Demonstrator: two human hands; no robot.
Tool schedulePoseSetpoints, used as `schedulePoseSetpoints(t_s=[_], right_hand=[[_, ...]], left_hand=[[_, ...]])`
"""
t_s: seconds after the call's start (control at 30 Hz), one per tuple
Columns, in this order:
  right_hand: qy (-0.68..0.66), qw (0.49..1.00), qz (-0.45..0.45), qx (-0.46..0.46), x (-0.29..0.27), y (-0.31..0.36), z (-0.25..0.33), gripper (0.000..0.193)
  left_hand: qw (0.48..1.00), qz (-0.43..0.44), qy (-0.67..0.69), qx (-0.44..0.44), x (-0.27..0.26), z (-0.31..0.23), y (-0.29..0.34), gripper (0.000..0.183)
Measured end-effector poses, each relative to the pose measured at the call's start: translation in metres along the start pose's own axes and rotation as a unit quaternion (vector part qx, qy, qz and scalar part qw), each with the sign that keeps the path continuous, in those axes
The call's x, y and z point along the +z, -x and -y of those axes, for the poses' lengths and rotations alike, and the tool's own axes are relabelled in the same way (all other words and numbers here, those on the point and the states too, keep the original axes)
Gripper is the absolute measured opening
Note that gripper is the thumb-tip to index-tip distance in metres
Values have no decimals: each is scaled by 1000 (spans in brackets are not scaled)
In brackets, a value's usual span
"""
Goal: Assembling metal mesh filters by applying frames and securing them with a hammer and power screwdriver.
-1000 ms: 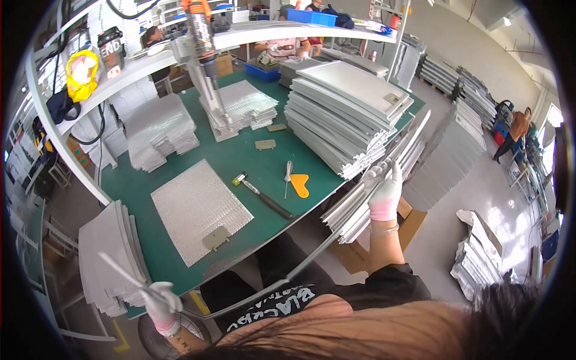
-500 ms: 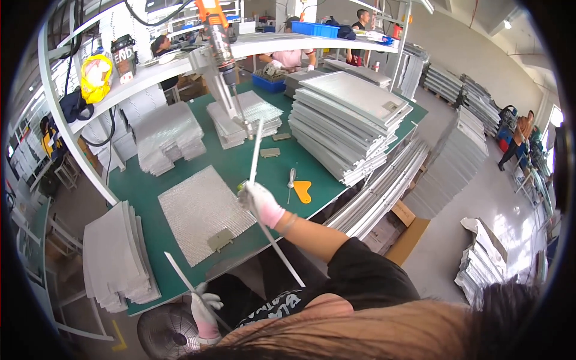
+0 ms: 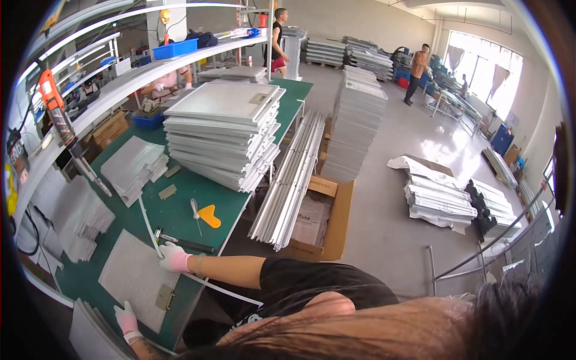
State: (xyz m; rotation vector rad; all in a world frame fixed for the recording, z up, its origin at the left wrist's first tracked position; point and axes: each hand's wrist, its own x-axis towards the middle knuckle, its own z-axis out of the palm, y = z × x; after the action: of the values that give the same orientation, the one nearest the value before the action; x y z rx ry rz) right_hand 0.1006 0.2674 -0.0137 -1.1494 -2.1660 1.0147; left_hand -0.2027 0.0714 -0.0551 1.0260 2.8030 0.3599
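Observation:
My right hand, in a white and pink glove, is closed on a long thin whitish strip. Lengths of strip show at an angle on both sides of this hand. Under and beside it lies a flat silver mesh panel with a small olive plate on its near right corner. My gloved left hand is at the panel's near left edge; a second thin strip shows below its wrist, and its fingers look closed on it, partly hidden. A hammer with a dark handle lies just past my right hand.
A screwdriver and yellow scraper lie on the green table. Stacked framed panels stand farther back. An orange power driver hangs at left. Metal profiles and an open carton flank the table's right.
The view has swung to the right. My right hand has brought its strip lower over the mesh panel, uncovering the hammer. My left hand has come up to the panel's near left edge.

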Motion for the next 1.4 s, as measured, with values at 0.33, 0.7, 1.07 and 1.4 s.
schedulePoseSetpoints(t_s=[0.33,0.7,1.07,1.4], right_hand=[[-30,996,66,-42,-15,-1,1,36],[176,957,51,-227,13,-34,-50,32],[135,974,94,-158,-34,46,19,23],[1,982,133,-134,-35,104,-2,33]], left_hand=[[779,208,591,-27,-7,35,-32,64],[965,30,225,131,0,-23,-23,61],[925,-281,-74,246,-68,-93,141,53],[348,350,857,-150,72,-149,247,56]])
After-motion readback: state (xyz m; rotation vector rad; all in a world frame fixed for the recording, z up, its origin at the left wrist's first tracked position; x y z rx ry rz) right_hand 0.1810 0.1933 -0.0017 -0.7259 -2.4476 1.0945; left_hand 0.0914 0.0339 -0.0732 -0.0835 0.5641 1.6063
